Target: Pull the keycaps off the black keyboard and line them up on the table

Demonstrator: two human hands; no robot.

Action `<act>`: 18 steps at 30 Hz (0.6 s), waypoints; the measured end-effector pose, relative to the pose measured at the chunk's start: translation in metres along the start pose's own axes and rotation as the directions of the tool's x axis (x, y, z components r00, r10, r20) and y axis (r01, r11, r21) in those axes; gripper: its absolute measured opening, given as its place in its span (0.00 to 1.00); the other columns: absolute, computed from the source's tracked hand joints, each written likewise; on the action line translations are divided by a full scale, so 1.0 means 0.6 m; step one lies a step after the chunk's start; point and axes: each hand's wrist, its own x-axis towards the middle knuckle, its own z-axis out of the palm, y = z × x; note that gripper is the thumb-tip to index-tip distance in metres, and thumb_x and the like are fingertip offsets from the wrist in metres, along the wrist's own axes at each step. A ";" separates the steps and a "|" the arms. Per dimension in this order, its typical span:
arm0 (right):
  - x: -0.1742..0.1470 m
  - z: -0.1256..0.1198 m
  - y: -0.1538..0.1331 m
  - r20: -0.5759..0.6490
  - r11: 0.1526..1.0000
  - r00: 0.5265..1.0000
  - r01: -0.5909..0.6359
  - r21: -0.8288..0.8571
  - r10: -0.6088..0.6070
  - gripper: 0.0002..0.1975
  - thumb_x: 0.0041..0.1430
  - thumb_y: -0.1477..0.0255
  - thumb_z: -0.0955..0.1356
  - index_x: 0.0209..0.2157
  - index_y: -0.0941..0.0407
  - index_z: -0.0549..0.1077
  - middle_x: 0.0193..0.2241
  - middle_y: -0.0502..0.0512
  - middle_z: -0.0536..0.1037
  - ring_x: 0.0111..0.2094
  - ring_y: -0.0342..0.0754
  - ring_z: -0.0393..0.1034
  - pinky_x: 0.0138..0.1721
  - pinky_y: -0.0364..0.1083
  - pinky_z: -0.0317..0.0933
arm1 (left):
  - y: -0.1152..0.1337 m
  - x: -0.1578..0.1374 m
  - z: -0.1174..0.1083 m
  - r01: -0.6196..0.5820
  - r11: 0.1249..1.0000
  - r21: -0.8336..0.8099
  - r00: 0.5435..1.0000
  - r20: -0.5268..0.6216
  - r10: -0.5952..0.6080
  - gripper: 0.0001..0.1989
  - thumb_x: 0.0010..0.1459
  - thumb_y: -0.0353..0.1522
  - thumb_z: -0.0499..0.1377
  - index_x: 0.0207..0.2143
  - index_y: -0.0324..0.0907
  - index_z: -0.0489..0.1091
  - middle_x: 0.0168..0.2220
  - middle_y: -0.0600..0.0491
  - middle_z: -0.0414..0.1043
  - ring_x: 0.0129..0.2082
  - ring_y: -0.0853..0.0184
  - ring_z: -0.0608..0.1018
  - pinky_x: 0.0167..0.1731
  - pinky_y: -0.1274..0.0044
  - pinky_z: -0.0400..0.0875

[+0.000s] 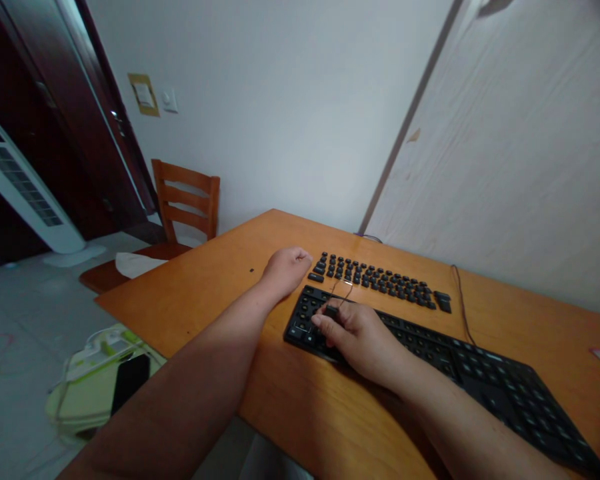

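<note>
A black keyboard (445, 360) lies on the wooden table, many of its keycaps off at the left part. Loose black keycaps (380, 279) are laid out in rows behind it. My right hand (353, 333) is over the keyboard's left end, fingers closed on a wire keycap puller (332, 311) with a dark handle. Its thin wire loops point away from me toward the keycap rows. My left hand (287, 270) is closed and rests on the table beside the left end of the rows. Whatever its curled fingers hold, if anything, is hidden.
The keyboard's cable (461, 300) runs toward the back of the table (220, 273). A small dark piece (251, 270) lies left of my left hand. A wooden chair (187, 200) stands past the left edge. A phone (130, 380) lies on a pale green item (80, 393) below.
</note>
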 end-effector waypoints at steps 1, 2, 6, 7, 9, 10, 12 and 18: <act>0.000 0.000 0.000 0.002 1.000 1.000 -0.005 0.015 0.005 0.09 0.64 0.69 0.64 0.31 0.56 0.71 0.22 0.46 0.70 0.24 0.42 0.63 0.27 0.41 0.56 | 0.003 -0.002 0.000 -0.013 1.000 0.000 1.000 0.015 0.013 0.14 0.56 0.40 0.54 0.30 0.40 0.74 0.25 0.54 0.73 0.25 0.70 0.71 0.27 0.79 0.62; 0.001 -0.001 -0.001 0.004 1.000 1.000 -0.013 0.027 0.013 0.09 0.64 0.69 0.64 0.31 0.56 0.71 0.21 0.46 0.70 0.23 0.42 0.63 0.27 0.41 0.56 | 0.005 -0.003 0.001 -0.025 1.000 0.001 0.999 0.033 0.025 0.14 0.56 0.40 0.54 0.30 0.40 0.74 0.26 0.54 0.73 0.26 0.69 0.71 0.27 0.79 0.62; 0.002 0.001 0.000 0.007 0.999 1.000 -0.026 0.034 0.026 0.10 0.65 0.68 0.63 0.31 0.56 0.70 0.22 0.46 0.70 0.23 0.42 0.63 0.26 0.41 0.56 | 0.012 -0.010 0.006 -0.064 0.998 0.007 0.993 0.101 0.063 0.15 0.57 0.40 0.54 0.32 0.40 0.75 0.27 0.53 0.74 0.28 0.69 0.72 0.27 0.79 0.63; 0.002 0.001 0.000 0.003 1.000 1.000 -0.018 0.025 0.017 0.10 0.65 0.68 0.63 0.30 0.56 0.70 0.22 0.46 0.70 0.24 0.42 0.64 0.27 0.42 0.56 | 0.012 -0.011 0.007 -0.071 0.997 0.009 0.992 0.110 0.069 0.15 0.57 0.40 0.54 0.32 0.40 0.75 0.27 0.53 0.74 0.28 0.69 0.73 0.27 0.79 0.63; 0.001 0.002 0.001 -0.001 1.000 1.000 0.008 -0.002 -0.008 0.10 0.65 0.68 0.63 0.30 0.56 0.71 0.23 0.47 0.71 0.25 0.42 0.65 0.29 0.42 0.57 | 0.012 -0.012 0.008 -0.076 0.997 0.016 0.991 0.111 0.074 0.14 0.57 0.40 0.54 0.32 0.40 0.75 0.27 0.53 0.74 0.28 0.69 0.73 0.27 0.79 0.63; 0.001 0.003 0.000 -0.002 1.000 1.000 0.019 -0.015 -0.019 0.10 0.65 0.69 0.63 0.30 0.56 0.71 0.23 0.47 0.71 0.25 0.43 0.65 0.30 0.42 0.57 | 0.012 -0.012 0.007 -0.075 0.997 0.021 0.992 0.099 0.073 0.14 0.57 0.39 0.54 0.32 0.40 0.75 0.27 0.54 0.74 0.28 0.69 0.73 0.28 0.79 0.63; 0.000 0.004 -0.001 -0.008 0.999 0.999 0.037 -0.029 -0.037 0.10 0.65 0.69 0.63 0.30 0.55 0.71 0.24 0.47 0.72 0.26 0.43 0.66 0.31 0.42 0.57 | 0.010 -0.009 0.004 -0.058 0.998 0.037 0.997 0.043 0.057 0.14 0.57 0.39 0.54 0.31 0.41 0.75 0.27 0.54 0.74 0.28 0.68 0.73 0.28 0.79 0.62; 0.002 0.005 0.002 -0.016 1.000 1.000 0.013 0.011 -0.013 0.11 0.65 0.69 0.63 0.30 0.55 0.70 0.22 0.47 0.70 0.25 0.43 0.64 0.29 0.42 0.56 | 0.003 0.002 -0.009 0.030 0.999 0.032 0.995 -0.097 -0.026 0.14 0.56 0.39 0.55 0.29 0.40 0.74 0.27 0.54 0.74 0.27 0.68 0.71 0.27 0.78 0.62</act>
